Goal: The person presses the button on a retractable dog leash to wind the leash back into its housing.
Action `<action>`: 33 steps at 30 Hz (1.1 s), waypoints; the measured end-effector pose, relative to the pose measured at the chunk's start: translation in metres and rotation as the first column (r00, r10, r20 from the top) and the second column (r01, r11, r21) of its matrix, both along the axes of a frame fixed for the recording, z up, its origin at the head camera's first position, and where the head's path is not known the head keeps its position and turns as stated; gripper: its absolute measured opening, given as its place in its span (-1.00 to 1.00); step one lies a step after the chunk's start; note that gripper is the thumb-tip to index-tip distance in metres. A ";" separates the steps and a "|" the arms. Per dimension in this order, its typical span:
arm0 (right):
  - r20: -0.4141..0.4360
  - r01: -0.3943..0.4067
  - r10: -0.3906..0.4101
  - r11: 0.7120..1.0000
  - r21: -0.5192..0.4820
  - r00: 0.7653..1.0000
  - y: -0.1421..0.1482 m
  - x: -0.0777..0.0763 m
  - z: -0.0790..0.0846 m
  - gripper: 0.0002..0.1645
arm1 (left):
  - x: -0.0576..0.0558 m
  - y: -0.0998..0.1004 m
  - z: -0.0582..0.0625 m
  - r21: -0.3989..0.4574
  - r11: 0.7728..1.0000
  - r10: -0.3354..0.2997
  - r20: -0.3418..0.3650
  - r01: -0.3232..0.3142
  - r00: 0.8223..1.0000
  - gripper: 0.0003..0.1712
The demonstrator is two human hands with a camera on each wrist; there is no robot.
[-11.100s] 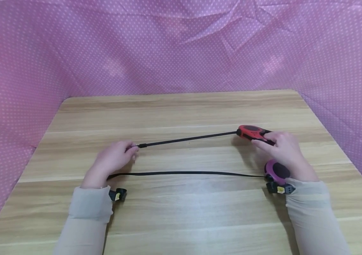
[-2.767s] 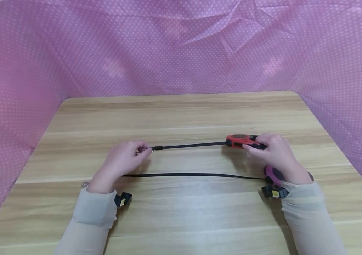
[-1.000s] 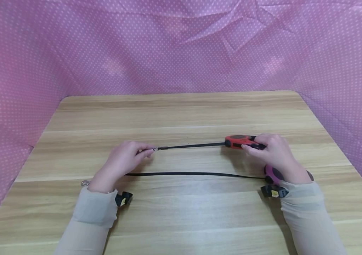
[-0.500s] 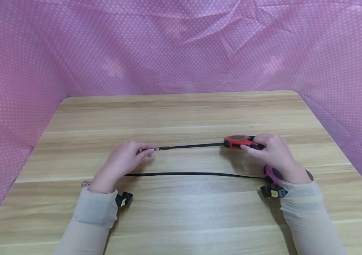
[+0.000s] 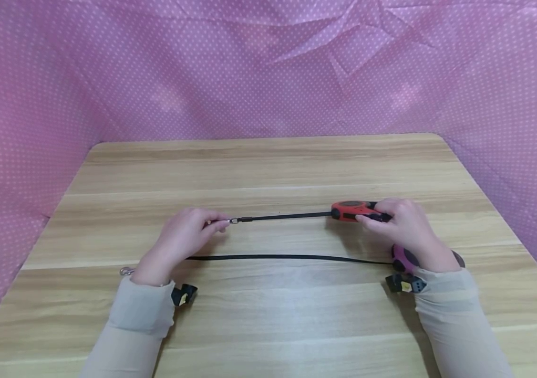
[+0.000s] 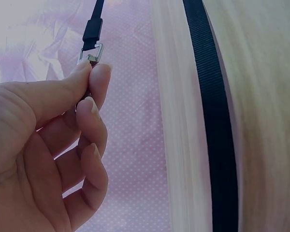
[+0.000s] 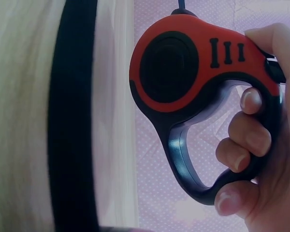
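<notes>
My right hand (image 5: 403,226) grips the looped handle of a red and black retractable dog leash (image 7: 217,77). In the right wrist view the fingers curl through the loop, with the thumb at the top by the black button. A black strap (image 5: 292,216) runs taut from its casing over to my left hand (image 5: 185,233). There, thumb and index finger pinch the leash's metal clip (image 6: 91,57), mostly hidden by the fingertips; the other fingers bend loosely below. Nearer the body, a purple retractable leash (image 5: 403,258) lies on the table, partly covered by my right wrist.
The purple leash's strap (image 5: 287,257) stretches across the wooden table (image 5: 278,325) and passes beneath my left wrist. Its metal clip (image 5: 126,271) shows left of that wrist. Pink dotted cloth (image 5: 268,73) surrounds the table's back and sides.
Compared with 11 seconds ago, my hands are closer together and the strap between them is shorter. Over the last second, the red leash has drifted slightly left; my left hand has barely moved.
</notes>
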State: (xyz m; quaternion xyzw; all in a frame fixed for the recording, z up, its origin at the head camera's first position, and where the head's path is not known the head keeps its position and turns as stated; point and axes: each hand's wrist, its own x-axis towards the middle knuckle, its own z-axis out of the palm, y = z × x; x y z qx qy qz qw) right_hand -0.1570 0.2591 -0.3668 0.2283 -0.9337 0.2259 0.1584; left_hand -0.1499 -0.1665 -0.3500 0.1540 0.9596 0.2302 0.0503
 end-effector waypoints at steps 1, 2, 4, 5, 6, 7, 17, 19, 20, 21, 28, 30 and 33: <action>-0.001 -0.004 0.004 1.000 -0.001 1.000 0.000 0.000 0.000 -0.67 | 0.000 0.000 0.000 -0.002 1.000 0.000 -0.002 0.000 1.000 -0.76; -0.003 -0.008 0.008 1.000 -0.003 1.000 0.000 0.000 0.000 -0.67 | 0.000 0.000 0.000 -0.003 1.000 -0.001 -0.004 0.001 1.000 -0.76; -0.001 -0.010 0.010 1.000 -0.004 1.000 0.000 -0.001 0.000 -0.67 | 0.000 0.001 0.000 -0.005 1.000 0.000 -0.007 0.000 1.000 -0.76; -0.004 -0.011 0.011 1.000 -0.003 1.000 0.000 -0.001 -0.001 -0.67 | 0.000 0.001 0.000 -0.006 1.000 0.000 -0.009 0.000 1.000 -0.76; -0.002 -0.012 0.012 1.000 -0.001 1.000 0.000 -0.001 -0.001 -0.66 | 0.000 0.001 0.000 -0.007 1.000 0.000 -0.010 0.000 1.000 -0.76; -0.002 -0.012 0.012 1.000 0.001 1.000 0.000 -0.001 -0.001 -0.65 | 0.000 0.002 0.000 -0.008 1.000 -0.001 -0.011 0.000 1.000 -0.76; -0.004 -0.020 0.020 1.000 0.011 1.000 -0.003 0.000 0.001 -0.65 | 0.001 0.004 -0.001 -0.005 1.000 0.001 -0.015 -0.001 1.000 -0.77; -0.015 -0.027 0.027 1.000 0.009 1.000 -0.004 0.000 0.001 -0.66 | 0.002 0.005 -0.002 -0.008 1.000 -0.002 -0.015 0.002 1.000 -0.78; -0.021 -0.030 0.030 1.000 0.009 0.999 -0.003 -0.001 0.000 -0.66 | 0.002 0.006 -0.002 -0.010 1.000 -0.002 -0.017 0.002 1.000 -0.78; -0.023 -0.031 0.031 0.999 0.009 0.999 -0.003 -0.001 0.000 -0.66 | 0.002 0.006 -0.003 -0.013 1.000 -0.003 -0.018 0.003 1.000 -0.78; -0.023 -0.031 0.031 1.000 0.004 0.999 -0.003 -0.001 -0.002 -0.68 | 0.003 0.009 -0.004 -0.017 1.000 0.006 -0.024 -0.006 1.000 -0.78; -0.022 -0.035 0.035 0.999 0.002 0.999 -0.002 -0.001 -0.002 -0.69 | 0.003 0.010 -0.004 -0.017 1.000 0.003 -0.026 -0.004 1.000 -0.78; -0.018 -0.041 0.041 0.999 -0.003 0.999 -0.002 0.000 -0.002 -0.69 | 0.004 0.012 -0.004 -0.016 1.000 0.000 -0.035 -0.001 0.999 -0.78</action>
